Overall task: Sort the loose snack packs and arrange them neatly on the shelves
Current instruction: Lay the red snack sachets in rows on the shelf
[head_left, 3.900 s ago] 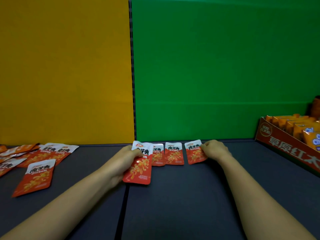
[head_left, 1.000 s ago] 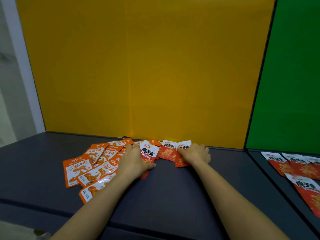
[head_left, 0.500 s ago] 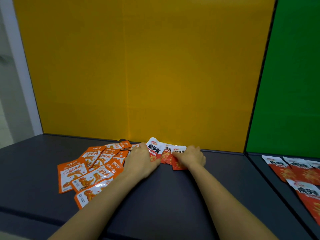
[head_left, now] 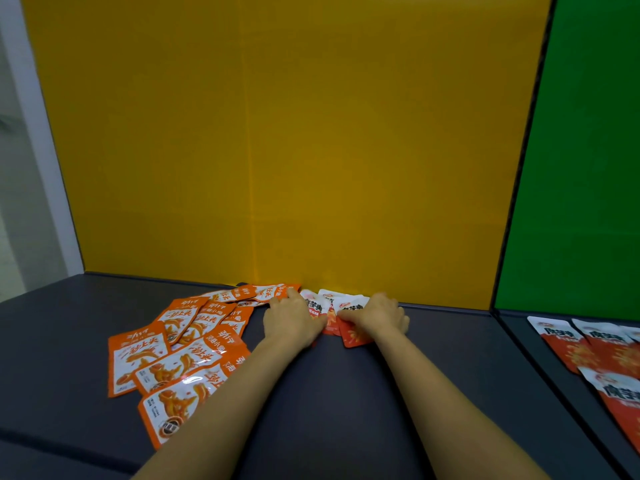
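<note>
One head-worn camera looks forward and down, close over the dark grey flat shelf (head_left: 433, 358), squarely facing its yellow back panel (head_left: 294, 133).

On the dark grey shelf (head_left: 346, 393), against the yellow back panel (head_left: 294, 133), the left hand (head_left: 294, 323) and right hand (head_left: 381, 317) cover overlapping red-and-white foil snack packs (head_left: 356, 336); loose orange foil snack packs (head_left: 180, 348) sprawl just left.

A: Entry one, orange snack packs (head_left: 180, 344)?
B: Plastic film, glossy, with glare patches.
A: The red snack packs (head_left: 575, 348)?
B: Same glossy film.
A: The shelf (head_left: 346, 393), yellow panel (head_left: 294, 150), green panel (head_left: 581, 168)?
B: All smooth, matt.
</note>
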